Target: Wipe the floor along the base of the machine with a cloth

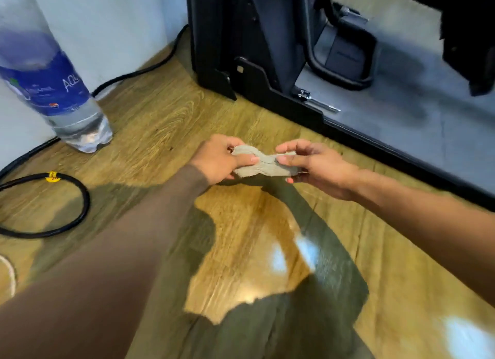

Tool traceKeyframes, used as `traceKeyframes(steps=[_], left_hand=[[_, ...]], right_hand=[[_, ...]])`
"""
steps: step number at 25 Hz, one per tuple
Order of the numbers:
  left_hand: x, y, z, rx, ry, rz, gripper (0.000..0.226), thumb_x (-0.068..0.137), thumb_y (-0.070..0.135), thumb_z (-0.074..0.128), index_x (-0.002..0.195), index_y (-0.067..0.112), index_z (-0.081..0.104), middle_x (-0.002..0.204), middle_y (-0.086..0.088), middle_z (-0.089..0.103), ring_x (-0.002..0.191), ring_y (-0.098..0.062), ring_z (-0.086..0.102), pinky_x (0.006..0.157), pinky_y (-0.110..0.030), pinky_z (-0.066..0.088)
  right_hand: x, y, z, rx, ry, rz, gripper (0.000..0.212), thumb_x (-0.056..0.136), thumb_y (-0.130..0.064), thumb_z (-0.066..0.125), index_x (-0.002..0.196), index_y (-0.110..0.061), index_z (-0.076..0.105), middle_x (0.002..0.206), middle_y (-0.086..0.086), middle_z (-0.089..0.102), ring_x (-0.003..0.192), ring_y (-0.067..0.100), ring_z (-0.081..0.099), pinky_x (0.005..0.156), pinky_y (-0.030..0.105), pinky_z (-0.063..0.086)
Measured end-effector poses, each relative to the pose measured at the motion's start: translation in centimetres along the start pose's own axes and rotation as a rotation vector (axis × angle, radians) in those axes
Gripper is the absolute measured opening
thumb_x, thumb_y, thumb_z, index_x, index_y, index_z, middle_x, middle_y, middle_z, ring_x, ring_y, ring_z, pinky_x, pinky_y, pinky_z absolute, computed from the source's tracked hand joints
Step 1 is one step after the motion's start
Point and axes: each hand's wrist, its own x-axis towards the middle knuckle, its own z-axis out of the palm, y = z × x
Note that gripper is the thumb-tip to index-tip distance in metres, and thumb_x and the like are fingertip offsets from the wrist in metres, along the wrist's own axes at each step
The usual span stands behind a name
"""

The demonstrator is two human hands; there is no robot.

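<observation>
A small grey cloth, folded and wrinkled, is held between both hands just above the wooden floor. My left hand grips its left end, thumb on top. My right hand pinches its right end. The black machine stands behind the hands at upper centre. Its low black base edge runs diagonally down to the right, a short way beyond the cloth.
A large water bottle with a blue label stands on the floor at left by a white wall. A black cable loops on the floor at left, with a yellow tag. A grey platform lies inside the machine's base.
</observation>
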Motion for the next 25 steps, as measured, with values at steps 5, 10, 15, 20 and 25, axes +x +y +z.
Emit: traceKeyframes(steps=[5, 10, 15, 20, 25], left_hand=[[5.7, 5.4, 10.4, -0.166, -0.016, -0.014, 0.007, 0.084, 0.015, 0.071, 0.082, 0.021, 0.071, 0.078, 0.001, 0.073, 0.074, -0.013, 0.07, 0.056, -0.024, 0.055], [10.8, 9.2, 19.2, -0.271, 0.023, 0.006, 0.009, 0.083, 0.007, 0.07, 0.083, 0.016, 0.07, 0.081, -0.004, 0.071, 0.073, -0.017, 0.067, 0.065, -0.032, 0.056], [16.7, 11.6, 25.6, -0.204, 0.001, 0.031, 0.022, 0.088, 0.003, 0.062, 0.098, 0.022, 0.068, 0.099, -0.003, 0.067, 0.073, -0.012, 0.064, 0.051, -0.022, 0.051], [20.4, 11.2, 27.0, 0.366, 0.247, 0.17, 0.032, 0.083, 0.017, 0.072, 0.112, 0.021, 0.061, 0.114, -0.005, 0.058, 0.1, -0.02, 0.057, 0.086, -0.033, 0.05], [20.0, 10.4, 26.8, 0.982, 0.302, 0.58, 0.017, 0.092, 0.026, 0.06, 0.104, 0.017, 0.064, 0.109, -0.009, 0.056, 0.101, -0.028, 0.051, 0.086, -0.04, 0.043]], right_hand=[[-2.6, 1.6, -10.3, 0.071, 0.282, -0.156, 0.002, 0.087, -0.013, 0.065, 0.086, -0.014, 0.066, 0.08, 0.0, 0.063, 0.065, 0.007, 0.054, 0.054, 0.019, 0.045], [-2.0, 4.0, -20.0, 0.219, 0.425, -0.17, 0.009, 0.082, -0.01, 0.07, 0.079, -0.019, 0.069, 0.077, -0.003, 0.067, 0.066, 0.008, 0.058, 0.059, 0.02, 0.043], [0.9, 6.8, -27.0, 0.084, 0.607, -0.279, 0.005, 0.087, -0.017, 0.067, 0.083, -0.014, 0.068, 0.076, 0.0, 0.065, 0.06, 0.007, 0.057, 0.051, 0.019, 0.045], [4.9, 7.5, -29.7, -0.441, 0.714, -0.274, 0.019, 0.086, -0.032, 0.064, 0.095, -0.016, 0.064, 0.089, 0.003, 0.064, 0.08, 0.016, 0.058, 0.074, 0.028, 0.047], [4.7, 9.4, -28.3, -1.066, 0.807, -0.545, 0.02, 0.094, -0.036, 0.049, 0.104, -0.025, 0.061, 0.1, 0.002, 0.056, 0.091, 0.026, 0.05, 0.077, 0.04, 0.043]])
